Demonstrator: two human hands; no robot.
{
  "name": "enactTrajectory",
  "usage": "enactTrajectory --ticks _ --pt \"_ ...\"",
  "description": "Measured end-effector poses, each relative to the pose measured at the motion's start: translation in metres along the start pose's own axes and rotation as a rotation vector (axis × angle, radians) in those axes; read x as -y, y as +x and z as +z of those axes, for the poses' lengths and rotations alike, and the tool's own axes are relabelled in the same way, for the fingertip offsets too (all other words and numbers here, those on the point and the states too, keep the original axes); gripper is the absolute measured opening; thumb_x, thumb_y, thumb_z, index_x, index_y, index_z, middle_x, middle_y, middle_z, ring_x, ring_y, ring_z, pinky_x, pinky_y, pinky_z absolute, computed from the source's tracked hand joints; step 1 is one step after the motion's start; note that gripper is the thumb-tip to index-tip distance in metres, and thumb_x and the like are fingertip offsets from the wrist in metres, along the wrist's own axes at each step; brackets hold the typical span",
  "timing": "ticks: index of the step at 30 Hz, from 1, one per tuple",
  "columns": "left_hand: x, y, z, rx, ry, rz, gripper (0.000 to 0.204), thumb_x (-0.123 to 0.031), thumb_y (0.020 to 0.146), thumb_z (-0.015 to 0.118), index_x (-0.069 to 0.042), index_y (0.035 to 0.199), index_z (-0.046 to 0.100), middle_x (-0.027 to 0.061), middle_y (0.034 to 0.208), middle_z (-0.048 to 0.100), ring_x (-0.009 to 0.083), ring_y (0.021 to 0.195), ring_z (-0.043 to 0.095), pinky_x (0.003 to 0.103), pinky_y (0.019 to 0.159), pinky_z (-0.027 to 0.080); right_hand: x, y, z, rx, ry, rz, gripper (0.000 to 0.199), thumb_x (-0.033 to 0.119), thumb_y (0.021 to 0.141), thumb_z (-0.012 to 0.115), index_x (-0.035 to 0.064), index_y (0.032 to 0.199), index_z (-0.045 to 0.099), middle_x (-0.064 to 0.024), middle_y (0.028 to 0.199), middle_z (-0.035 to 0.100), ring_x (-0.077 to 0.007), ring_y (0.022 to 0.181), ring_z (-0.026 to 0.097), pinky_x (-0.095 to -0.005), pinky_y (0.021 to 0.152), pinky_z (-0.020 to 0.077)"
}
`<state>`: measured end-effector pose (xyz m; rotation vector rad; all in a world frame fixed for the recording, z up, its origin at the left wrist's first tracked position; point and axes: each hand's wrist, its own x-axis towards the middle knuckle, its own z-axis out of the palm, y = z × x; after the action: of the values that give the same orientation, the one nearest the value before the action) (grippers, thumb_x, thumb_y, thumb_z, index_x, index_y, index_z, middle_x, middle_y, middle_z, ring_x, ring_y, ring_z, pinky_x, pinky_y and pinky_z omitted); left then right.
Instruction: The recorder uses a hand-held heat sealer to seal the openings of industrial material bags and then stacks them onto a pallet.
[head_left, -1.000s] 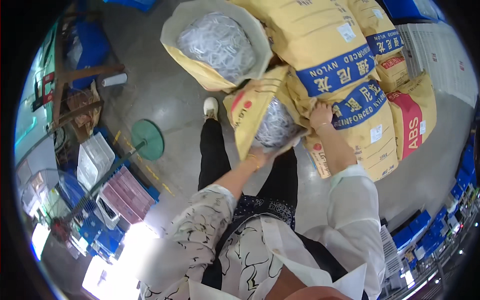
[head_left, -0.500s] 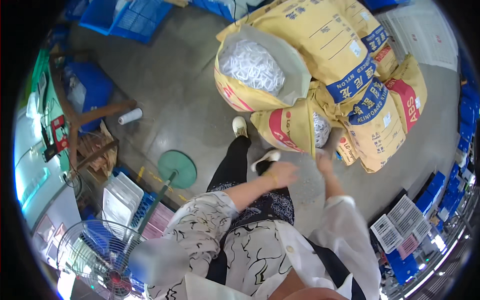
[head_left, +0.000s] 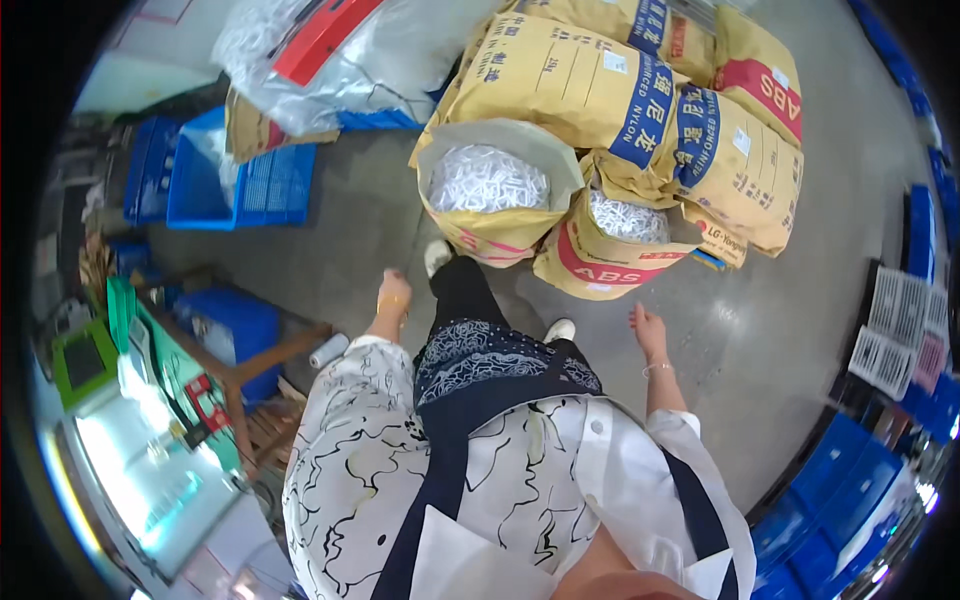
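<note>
My left hand (head_left: 393, 293) and right hand (head_left: 648, 330) hang empty, fingers loose; the open sack of white parts (head_left: 492, 190) stands ahead between them, untouched.

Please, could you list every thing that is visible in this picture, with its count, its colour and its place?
open sacks: two, yellow-brown, full of white plastic pieces, on the floor ahead of the feet.
closed sacks: several, yellow with blue and red bands, stacked behind the open ones.
clear plastic bag: one, with a red strip, top left.
blue crates: several at left; more along the right edge.
white grid trays: a few, right edge.
green scale: one, far left.
white roll: one, on the floor by the wooden frame.
floor: grey, smooth.
left hand: empty, hanging by the side.
right hand: empty, fingers loose.
</note>
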<state>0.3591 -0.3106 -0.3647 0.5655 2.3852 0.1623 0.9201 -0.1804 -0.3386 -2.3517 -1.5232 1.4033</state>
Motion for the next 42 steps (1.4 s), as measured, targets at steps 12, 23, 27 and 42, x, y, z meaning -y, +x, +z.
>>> enactTrajectory --ticks 12,23,27,42 --pt "-0.343 0.260 -0.051 0.231 0.621 0.677 0.062 -0.049 0.077 0.070 -0.011 0.125 0.059 0.0169 0.127 0.060 0.0332 0.116 0.058 0.043 0.095 0.048 0.335 0.027 0.300 0.502 0.776 0.403 0.099 0.081 0.078 0.050 -0.0035 0.130 0.051 -0.0179 0.117 0.063 -0.0254 0.096 0.067 -0.0377 0.087 0.0500" --pt "-0.393 0.321 0.019 0.405 1.409 0.912 0.042 -0.029 0.085 0.049 -0.003 0.111 0.069 0.0190 0.116 0.066 0.0347 0.108 0.063 0.046 0.091 0.049 0.443 0.073 0.362 0.228 1.653 0.522 0.080 0.074 0.080 0.052 0.0029 0.117 0.054 -0.0137 0.108 0.065 -0.0209 0.085 0.067 -0.0356 0.070 0.0496" --pt "-0.388 0.292 0.042 0.458 1.702 1.477 0.037 -0.024 0.090 0.044 -0.002 0.106 0.069 0.0233 0.109 0.066 0.0391 0.101 0.064 0.048 0.090 0.048 0.439 0.101 0.366 -0.049 2.081 0.479 0.046 0.051 0.086 0.051 0.0093 0.104 0.057 -0.0060 0.090 0.069 -0.0196 0.089 0.066 -0.0358 0.072 0.0473" --pt "-0.192 0.214 -0.023 0.826 1.158 0.582 0.047 -0.044 0.087 0.061 0.002 0.085 0.069 0.0132 0.066 0.062 0.0257 0.053 0.058 0.040 0.048 0.044 0.439 0.013 0.500 -0.472 1.764 0.834 0.038 0.024 0.093 0.047 -0.0070 0.086 0.067 -0.0196 0.074 0.070 -0.0258 0.063 0.070 -0.0377 0.056 0.0552"
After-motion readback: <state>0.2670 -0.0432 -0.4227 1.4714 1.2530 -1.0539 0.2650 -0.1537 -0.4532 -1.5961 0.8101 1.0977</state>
